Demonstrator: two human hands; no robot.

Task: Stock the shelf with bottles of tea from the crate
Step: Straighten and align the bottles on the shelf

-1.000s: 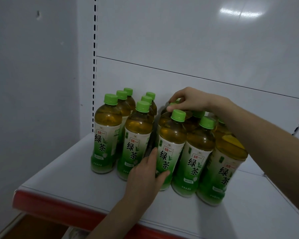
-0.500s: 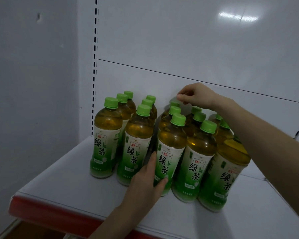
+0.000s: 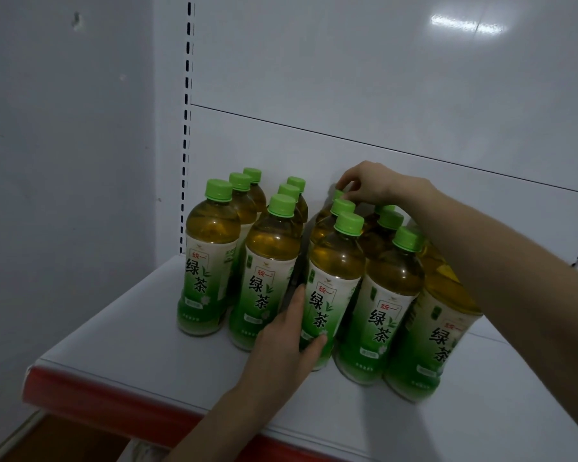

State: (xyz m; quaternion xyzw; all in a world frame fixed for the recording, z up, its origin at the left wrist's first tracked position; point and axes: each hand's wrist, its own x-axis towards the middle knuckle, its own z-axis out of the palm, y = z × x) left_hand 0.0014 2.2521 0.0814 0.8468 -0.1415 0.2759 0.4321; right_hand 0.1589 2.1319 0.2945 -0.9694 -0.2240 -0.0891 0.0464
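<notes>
Evidently this is tidying within the third row. The left hand (image 3: 287, 341) lies with straight fingers pressed against the side of the front clear plastic tea bottle (image 3: 331, 295), green-capped and green-labelled, probably to steady that row and keep the gap beside it. The right hand (image 3: 371, 185) reaches over the caps and pinches the green cap of the rearmost bottle (image 3: 338, 195) between curled fingertips, likely to seat it near the white back panel (image 3: 414, 135). All visible bottles stand upright on the white metal shelf (image 3: 141, 335) with its red front edge. The crate is out of view.
</notes>
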